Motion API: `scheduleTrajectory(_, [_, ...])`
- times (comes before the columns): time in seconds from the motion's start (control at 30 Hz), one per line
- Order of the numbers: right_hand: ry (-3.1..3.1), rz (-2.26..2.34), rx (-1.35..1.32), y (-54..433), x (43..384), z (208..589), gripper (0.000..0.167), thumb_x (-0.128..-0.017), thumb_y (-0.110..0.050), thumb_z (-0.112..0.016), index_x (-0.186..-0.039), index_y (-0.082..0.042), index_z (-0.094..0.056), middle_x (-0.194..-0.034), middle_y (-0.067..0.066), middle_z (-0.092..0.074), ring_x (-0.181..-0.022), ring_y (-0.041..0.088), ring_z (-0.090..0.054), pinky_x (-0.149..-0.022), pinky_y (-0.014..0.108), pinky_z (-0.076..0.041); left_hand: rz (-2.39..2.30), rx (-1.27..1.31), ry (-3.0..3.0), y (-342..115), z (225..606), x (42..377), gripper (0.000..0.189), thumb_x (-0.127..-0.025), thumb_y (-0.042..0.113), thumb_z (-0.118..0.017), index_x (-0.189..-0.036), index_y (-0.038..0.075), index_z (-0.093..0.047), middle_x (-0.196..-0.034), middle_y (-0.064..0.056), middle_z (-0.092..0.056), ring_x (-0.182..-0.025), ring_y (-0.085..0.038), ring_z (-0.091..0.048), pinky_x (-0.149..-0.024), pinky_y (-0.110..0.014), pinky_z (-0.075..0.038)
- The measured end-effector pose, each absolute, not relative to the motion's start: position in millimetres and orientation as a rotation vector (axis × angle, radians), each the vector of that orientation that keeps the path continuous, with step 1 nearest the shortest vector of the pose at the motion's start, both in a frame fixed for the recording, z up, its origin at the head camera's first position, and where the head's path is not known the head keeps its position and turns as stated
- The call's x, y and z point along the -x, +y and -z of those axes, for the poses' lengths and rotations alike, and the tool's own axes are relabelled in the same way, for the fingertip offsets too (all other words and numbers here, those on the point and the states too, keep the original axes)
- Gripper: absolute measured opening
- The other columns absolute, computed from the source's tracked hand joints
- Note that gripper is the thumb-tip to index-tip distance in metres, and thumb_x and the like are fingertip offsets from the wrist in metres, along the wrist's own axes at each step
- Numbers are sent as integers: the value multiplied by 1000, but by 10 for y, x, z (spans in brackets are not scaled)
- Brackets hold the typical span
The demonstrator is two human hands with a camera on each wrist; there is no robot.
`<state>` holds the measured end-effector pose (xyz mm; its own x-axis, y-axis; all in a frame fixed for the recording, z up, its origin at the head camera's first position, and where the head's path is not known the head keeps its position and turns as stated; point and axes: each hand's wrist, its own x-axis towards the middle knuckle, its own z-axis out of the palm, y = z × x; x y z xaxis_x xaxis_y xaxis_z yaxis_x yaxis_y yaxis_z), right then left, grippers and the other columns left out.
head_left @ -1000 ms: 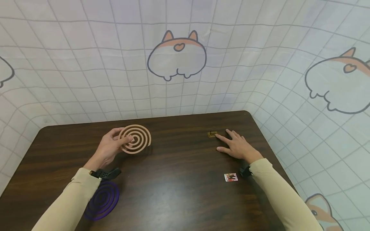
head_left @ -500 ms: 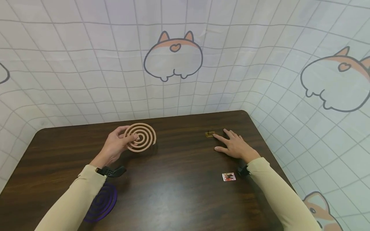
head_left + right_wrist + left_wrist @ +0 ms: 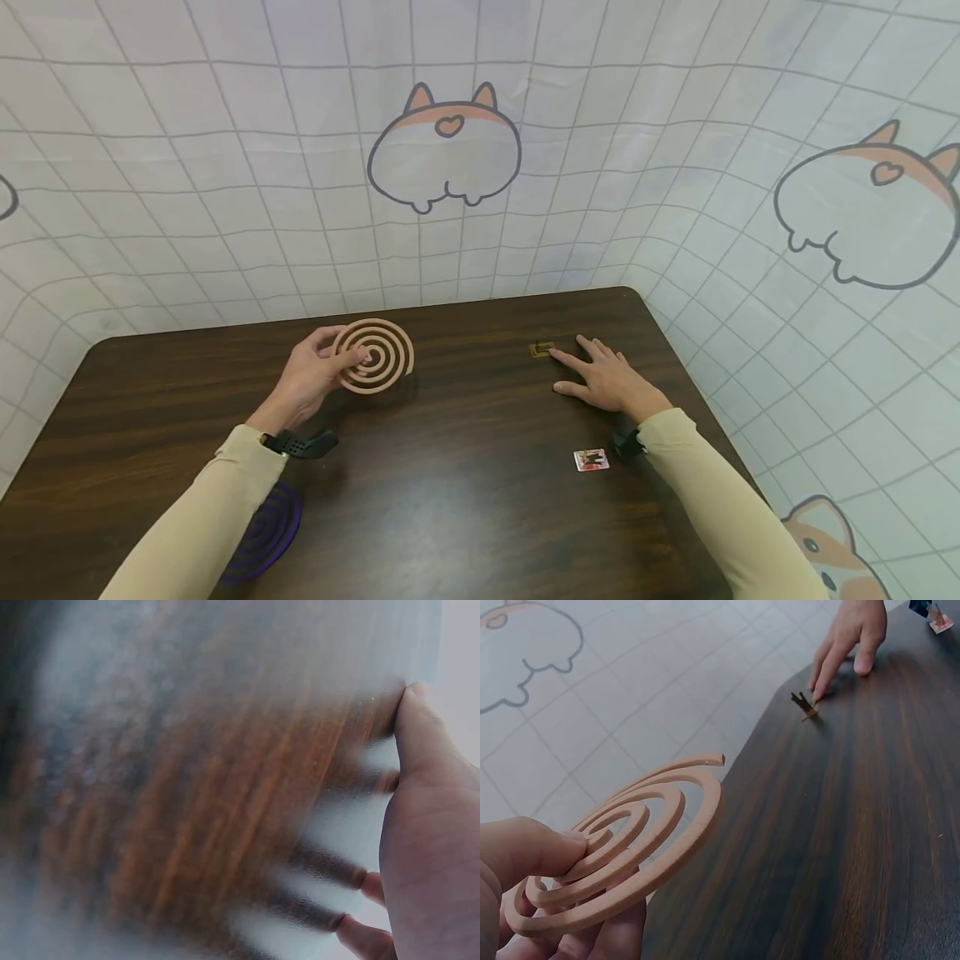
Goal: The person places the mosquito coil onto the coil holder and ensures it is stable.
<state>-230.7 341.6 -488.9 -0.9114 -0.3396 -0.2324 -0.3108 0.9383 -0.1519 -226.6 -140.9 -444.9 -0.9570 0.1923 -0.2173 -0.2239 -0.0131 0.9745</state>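
My left hand (image 3: 309, 375) pinches a tan mosquito coil (image 3: 676, 859) at its centre, thumb on top and fingers beneath, above the back of the table. In the left wrist view the coil is tilted. To the right, my right hand (image 3: 606, 382) rests on the table with its fingers spread. Its index fingertip is at the edge of a small brass-coloured metal coil stand (image 3: 538, 351), whose upright prong sticks up. Beneath my left forearm lies a purple mosquito coil (image 3: 292, 533), partly hidden by the sleeve.
A small printed card (image 3: 592, 460) lies on the dark wooden table (image 3: 450, 483), left of my right wrist. White grid-patterned curtain (image 3: 300, 192) with corgi drawings closes off the back and right sides. Dark bands (image 3: 300, 444) sit on both wrists.
My left hand has carried the tan coil a little to the right. The right hand keeps its place at the stand; the whole view has shifted slightly.
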Motion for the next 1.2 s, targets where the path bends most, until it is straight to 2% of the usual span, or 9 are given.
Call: scheduleTrajectory(1.2, [2822,147,462,3441,2335,4927,71,-103,-68,-42,-165,-39,-22,-174,22,-12,-159,51,-17,-121,76,-23,-2022,5,1966,-1015,4509,2476,65,-99,15,-71,-152,6,-34,-99,6,-74,-81,-6,-75,-75,-22,-63])
